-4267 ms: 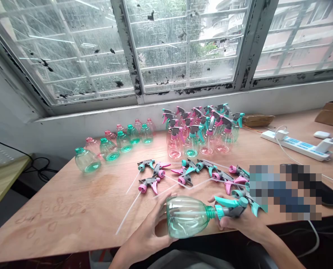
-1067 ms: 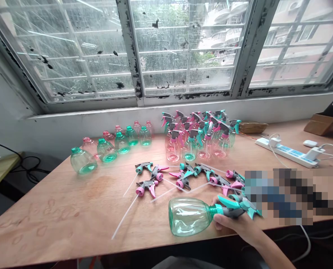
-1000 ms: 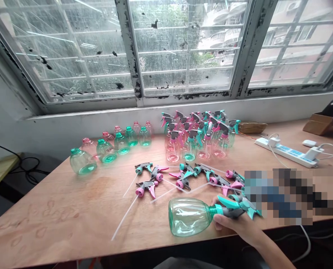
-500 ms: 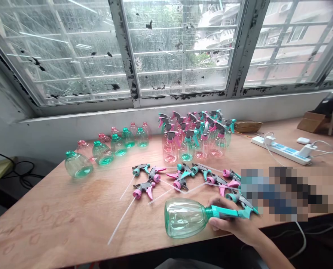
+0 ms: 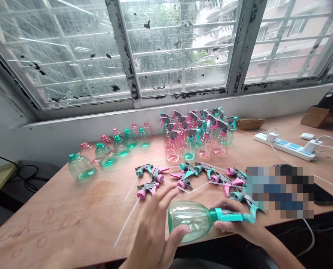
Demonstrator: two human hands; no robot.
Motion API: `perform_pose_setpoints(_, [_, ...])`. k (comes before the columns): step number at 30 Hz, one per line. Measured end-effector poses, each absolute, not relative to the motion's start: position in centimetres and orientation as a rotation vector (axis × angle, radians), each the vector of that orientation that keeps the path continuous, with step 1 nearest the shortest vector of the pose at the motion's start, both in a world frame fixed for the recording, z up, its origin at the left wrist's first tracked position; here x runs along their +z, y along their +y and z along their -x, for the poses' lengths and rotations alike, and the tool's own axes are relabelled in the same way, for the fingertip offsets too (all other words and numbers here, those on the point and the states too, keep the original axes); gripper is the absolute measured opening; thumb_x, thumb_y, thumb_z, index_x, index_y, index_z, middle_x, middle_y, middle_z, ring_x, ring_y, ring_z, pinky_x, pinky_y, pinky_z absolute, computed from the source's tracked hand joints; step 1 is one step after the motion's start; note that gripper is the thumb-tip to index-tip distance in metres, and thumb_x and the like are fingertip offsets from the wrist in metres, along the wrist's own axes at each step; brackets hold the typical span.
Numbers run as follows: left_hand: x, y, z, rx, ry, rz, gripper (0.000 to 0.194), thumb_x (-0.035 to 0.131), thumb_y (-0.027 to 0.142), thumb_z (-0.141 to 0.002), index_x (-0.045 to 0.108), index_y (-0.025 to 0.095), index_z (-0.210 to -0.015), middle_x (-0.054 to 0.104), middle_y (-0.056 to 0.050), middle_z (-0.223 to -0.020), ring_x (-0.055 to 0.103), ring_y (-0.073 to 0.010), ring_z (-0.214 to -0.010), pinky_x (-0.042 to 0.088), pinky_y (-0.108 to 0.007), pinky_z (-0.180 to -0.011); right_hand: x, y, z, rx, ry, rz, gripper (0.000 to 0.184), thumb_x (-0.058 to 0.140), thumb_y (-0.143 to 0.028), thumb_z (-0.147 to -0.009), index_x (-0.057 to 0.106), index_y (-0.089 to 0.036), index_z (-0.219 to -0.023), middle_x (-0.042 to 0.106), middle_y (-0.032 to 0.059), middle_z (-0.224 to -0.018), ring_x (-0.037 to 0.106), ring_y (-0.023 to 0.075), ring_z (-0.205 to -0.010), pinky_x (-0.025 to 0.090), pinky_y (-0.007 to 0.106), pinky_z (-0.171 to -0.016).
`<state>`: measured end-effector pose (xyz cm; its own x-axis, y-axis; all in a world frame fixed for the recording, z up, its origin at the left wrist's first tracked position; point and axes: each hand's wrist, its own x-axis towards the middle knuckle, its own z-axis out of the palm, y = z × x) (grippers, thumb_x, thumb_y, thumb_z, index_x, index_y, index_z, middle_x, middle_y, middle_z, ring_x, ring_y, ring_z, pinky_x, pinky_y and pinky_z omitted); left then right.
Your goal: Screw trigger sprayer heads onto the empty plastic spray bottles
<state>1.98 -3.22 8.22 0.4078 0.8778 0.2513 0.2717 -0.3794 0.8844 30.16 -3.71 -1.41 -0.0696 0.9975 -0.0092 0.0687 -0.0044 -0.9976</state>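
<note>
A green spray bottle (image 5: 189, 220) lies on its side at the table's front edge, base to the left, its turquoise and grey trigger head at the right. My right hand (image 5: 234, 216) grips it around the neck and the trigger head. At the base end is my left hand (image 5: 155, 224), fingers stretched out and apart, its thumb in front of the bottle's side; I cannot tell whether it touches the bottle. Just beyond lie several loose trigger heads with clear tubes, such as a pink one (image 5: 146, 189) and a turquoise one (image 5: 144, 169).
Several capless bottles, green (image 5: 82, 167) and pink (image 5: 88, 151), stand at the back left. Many assembled spray bottles (image 5: 189, 147) stand by the wall. A white power strip (image 5: 284, 146) with cables lies at right, near a dark phone (image 5: 325, 194) and a blurred-out patch.
My left hand has come into view from below and reached the bottle's base with spread fingers. My right hand keeps its grip on the bottle. The view has shifted slightly.
</note>
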Motion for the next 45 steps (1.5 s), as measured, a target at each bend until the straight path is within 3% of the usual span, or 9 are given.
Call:
perform_pose_setpoints(6, [3.5, -0.6, -2.4, 0.799, 1.069, -1.537, 0.060, 0.041, 0.061, -0.102, 0.044, 0.025, -0.150, 0.045, -0.010, -0.159, 0.036, -0.0344, -0.149, 0.026, -0.049, -0.125, -0.9, -3.8, -30.0, 1.073, -1.381, 1.293, 0.028, 0.087, -0.036, -0.072, 0.077, -0.024, -0.095, 0.072, 0.0040, -0.085, 0.067, 0.0261, -0.080, 0.057, 0.031, -0.062])
perform_pose_setpoints(9, [2.5, -0.2, -1.9, 0.728, 0.949, -1.420, 0.077, 0.052, 0.065, -0.096, 0.032, 0.022, -0.157, 0.043, -0.014, -0.161, 0.033, -0.0358, -0.152, 0.026, -0.050, -0.125, -0.4, -3.0, -29.8, 1.048, -1.415, 1.278, 0.022, 0.085, -0.040, -0.076, 0.076, -0.022, -0.083, 0.070, 0.0004, -0.069, 0.064, 0.0207, -0.065, 0.051, 0.029, -0.059])
perform_pose_setpoints(12, [2.3, 0.0, -1.7, 0.659, 0.854, -1.384, 0.100, 0.069, 0.061, -0.088, 0.015, 0.024, -0.163, 0.032, -0.012, -0.168, 0.022, -0.0351, -0.157, 0.021, -0.049, -0.128, -0.7, -2.1, -29.5, 1.126, -1.328, 1.178, 0.039, 0.076, -0.051, -0.085, 0.066, -0.020, -0.064, 0.063, -0.0014, -0.051, 0.057, 0.0165, -0.050, 0.047, 0.029, -0.054])
perform_pose_setpoints(15, [2.4, 0.0, -1.6, 0.612, 0.819, -1.419, 0.114, 0.078, 0.056, -0.083, 0.004, 0.026, -0.165, 0.023, -0.011, -0.171, 0.014, -0.0332, -0.159, 0.014, -0.048, -0.130, -1.4, -1.6, -29.1, 1.189, -1.210, 1.036, 0.037, 0.076, -0.053, -0.086, 0.065, -0.020, -0.074, 0.063, -0.0028, -0.049, 0.054, 0.0137, -0.042, 0.043, 0.026, -0.048])
perform_pose_setpoints(20, [2.9, 0.0, -1.5, 0.583, 0.834, -1.475, 0.127, 0.092, 0.042, -0.070, 0.008, 0.029, -0.164, 0.021, -0.010, -0.172, 0.016, -0.0342, -0.159, 0.013, -0.050, -0.130, -2.3, -1.9, -29.1, 1.256, -1.123, 0.988, 0.035, 0.079, -0.052, -0.084, 0.065, -0.020, -0.089, 0.066, -0.0036, -0.055, 0.057, 0.0127, -0.042, 0.043, 0.024, -0.045])
perform_pose_setpoints(24, [3.1, 0.2, -1.6, 0.546, 0.897, -1.575, 0.135, 0.095, 0.031, -0.065, 0.004, 0.030, -0.165, 0.015, -0.009, -0.173, 0.011, -0.0344, -0.160, 0.010, -0.052, -0.130, -2.3, -2.0, -29.2, 1.258, -1.087, 1.000, 0.035, 0.080, -0.050, -0.084, 0.064, -0.019, -0.076, 0.066, -0.0024, -0.055, 0.058, 0.0128, -0.043, 0.046, 0.025, -0.046])
perform_pose_setpoints(31, [1.7, 1.4, -1.0, 0.613, 0.887, -1.719, 0.104, 0.081, 0.016, -0.078, 0.022, 0.026, -0.163, 0.027, -0.009, -0.170, 0.020, -0.0349, -0.158, 0.015, -0.050, -0.130, -1.4, -2.1, -29.0, 1.250, -1.121, 0.991, 0.031, 0.081, -0.047, -0.085, 0.065, -0.019, -0.085, 0.065, -0.0042, -0.056, 0.056, 0.0122, -0.044, 0.048, 0.026, -0.049])
perform_pose_setpoints(36, [1.2, 1.1, -0.8, 0.766, 0.847, -1.651, 0.084, 0.064, 0.019, -0.093, 0.020, 0.031, -0.163, 0.023, -0.006, -0.172, 0.022, -0.0307, -0.158, 0.024, -0.047, -0.129, -1.5, -2.2, -29.2, 1.237, -1.246, 1.079, 0.036, 0.080, -0.047, -0.084, 0.067, -0.019, -0.066, 0.066, 0.0002, -0.059, 0.059, 0.0163, -0.057, 0.052, 0.030, -0.061])
perform_pose_setpoints(45, [2.6, 0.5, -1.1, 0.691, 0.888, -1.538, 0.113, 0.078, 0.037, -0.086, -0.002, 0.029, -0.165, 0.006, -0.008, -0.175, 0.009, -0.0333, -0.160, 0.010, -0.049, -0.131, -1.8, -2.3, -29.3, 1.189, -1.287, 1.140, 0.029, 0.084, -0.044, -0.080, 0.073, -0.021, -0.067, 0.068, 0.0001, -0.062, 0.061, 0.0189, -0.061, 0.050, 0.031, -0.062])
